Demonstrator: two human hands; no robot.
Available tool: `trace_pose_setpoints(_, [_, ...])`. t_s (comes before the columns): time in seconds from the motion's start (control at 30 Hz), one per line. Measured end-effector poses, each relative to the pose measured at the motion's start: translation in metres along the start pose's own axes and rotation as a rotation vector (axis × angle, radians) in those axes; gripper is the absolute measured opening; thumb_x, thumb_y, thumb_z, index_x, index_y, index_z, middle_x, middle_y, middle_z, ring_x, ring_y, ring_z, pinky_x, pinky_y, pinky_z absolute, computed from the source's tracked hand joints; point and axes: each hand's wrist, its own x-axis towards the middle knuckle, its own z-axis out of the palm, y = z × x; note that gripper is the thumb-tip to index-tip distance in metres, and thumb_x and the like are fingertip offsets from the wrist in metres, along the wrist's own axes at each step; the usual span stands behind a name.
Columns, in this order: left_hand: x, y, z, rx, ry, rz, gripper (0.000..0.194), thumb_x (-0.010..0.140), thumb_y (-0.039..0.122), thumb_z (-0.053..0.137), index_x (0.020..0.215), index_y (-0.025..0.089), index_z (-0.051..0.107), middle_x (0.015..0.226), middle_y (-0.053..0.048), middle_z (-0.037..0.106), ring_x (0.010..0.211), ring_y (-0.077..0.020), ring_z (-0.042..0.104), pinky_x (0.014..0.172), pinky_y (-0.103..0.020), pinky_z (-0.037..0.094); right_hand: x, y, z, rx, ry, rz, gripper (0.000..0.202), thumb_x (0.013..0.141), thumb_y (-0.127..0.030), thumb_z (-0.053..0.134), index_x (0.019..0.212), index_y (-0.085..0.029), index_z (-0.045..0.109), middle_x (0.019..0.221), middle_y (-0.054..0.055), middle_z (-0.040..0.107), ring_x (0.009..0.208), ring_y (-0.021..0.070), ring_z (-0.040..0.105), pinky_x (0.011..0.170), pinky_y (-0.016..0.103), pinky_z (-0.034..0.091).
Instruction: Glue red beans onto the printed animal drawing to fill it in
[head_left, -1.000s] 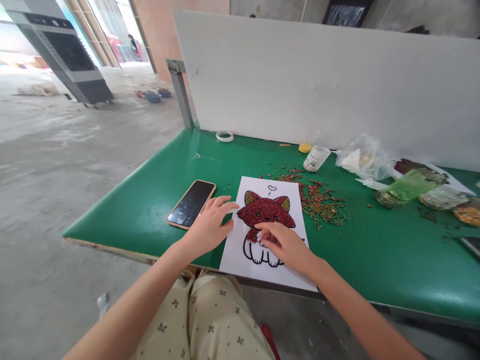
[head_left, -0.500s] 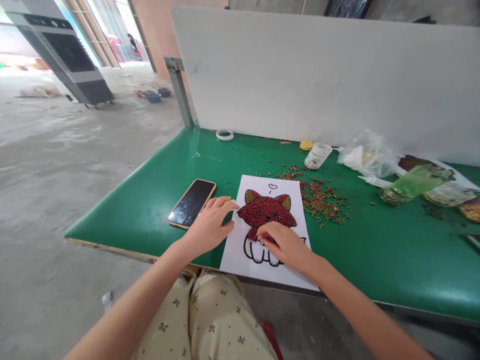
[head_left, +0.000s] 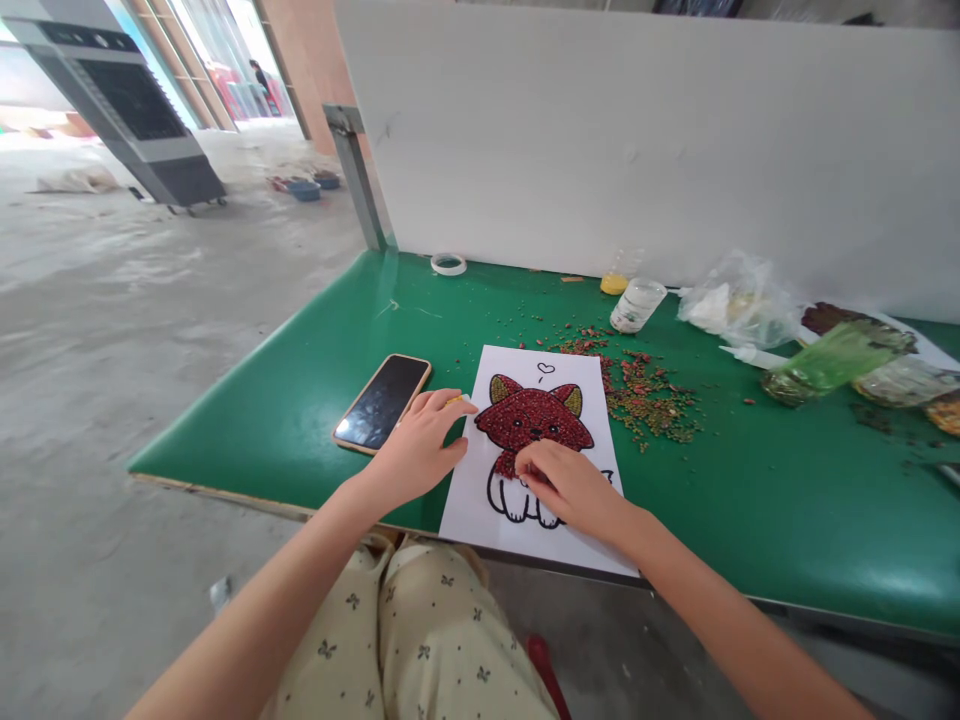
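A white sheet (head_left: 465, 500) with a black-outlined fox drawing lies at the table's front edge. The fox's head (head_left: 525, 420) is covered in dark red bits, its inner ears in yellow-green ones; the lower body is white. My left hand (head_left: 427, 435) rests at the sheet's left edge, fingers bent, with something small and yellow-white at its fingertips. Over the fox's chest is my right hand (head_left: 562, 480), its fingers pinched together; what they hold, if anything, is too small to make out. Loose red and green bits (head_left: 652, 400) are scattered right of the sheet.
On the green table (head_left: 300, 380), a phone (head_left: 382, 403) lies left of my left hand. A tape ring (head_left: 448, 265), a clear cup (head_left: 637, 306), a plastic bag (head_left: 739, 305) and a green bag (head_left: 832, 365) lie farther back. A white board (head_left: 600, 140) stands behind.
The view has shifted slightly, so the table items appear a little higher. Both hands keep nearly the same places and poses over the sheet.
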Motion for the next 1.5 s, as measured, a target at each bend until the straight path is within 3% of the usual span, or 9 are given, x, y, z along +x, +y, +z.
trace_pose_setpoints(1.1, [0.002, -0.001, 0.002, 0.017, 0.009, 0.05, 0.04, 0.077, 0.01, 0.043, 0.114, 0.022, 0.053, 0.128, -0.007, 0.047, 0.124, -0.0251, 0.037, 0.105, -0.046, 0.032, 0.001, 0.002, 0.001, 0.06, -0.037, -0.029, 0.014, 0.083, -0.007, 0.042, 0.079, -0.021, 0.042, 0.083, 0.004, 0.056, 0.077, 0.0165, 0.048, 0.07, 0.029, 0.039])
trace_pose_setpoints(1.17, [0.002, -0.001, 0.003, 0.033, 0.021, 0.041, 0.041, 0.077, 0.01, 0.043, 0.115, 0.021, 0.053, 0.129, -0.008, 0.046, 0.124, -0.0258, 0.036, 0.104, -0.046, 0.032, 0.0, 0.002, -0.001, 0.056, 0.011, -0.029, 0.015, 0.083, -0.007, 0.042, 0.08, -0.021, 0.044, 0.084, 0.004, 0.057, 0.079, 0.0174, 0.048, 0.072, 0.031, 0.039])
trace_pose_setpoints(1.33, [0.001, 0.0, 0.003, 0.076, 0.008, 0.015, 0.042, 0.077, 0.009, 0.042, 0.117, 0.018, 0.052, 0.131, -0.011, 0.044, 0.126, -0.0274, 0.033, 0.104, -0.047, 0.032, -0.002, 0.002, -0.009, 0.025, 0.275, 0.085, 0.013, 0.088, -0.012, 0.041, 0.089, -0.022, 0.049, 0.088, 0.006, 0.059, 0.085, 0.0198, 0.052, 0.078, 0.034, 0.04])
trace_pose_setpoints(1.5, [0.002, 0.0, 0.004, 0.102, -0.006, 0.019, 0.042, 0.078, 0.009, 0.041, 0.118, 0.017, 0.053, 0.132, -0.012, 0.043, 0.127, -0.0274, 0.032, 0.105, -0.046, 0.032, -0.003, 0.002, -0.009, 0.038, 0.307, 0.149, 0.018, 0.092, -0.014, 0.035, 0.095, -0.022, 0.051, 0.091, 0.005, 0.064, 0.086, 0.0187, 0.056, 0.079, 0.033, 0.042])
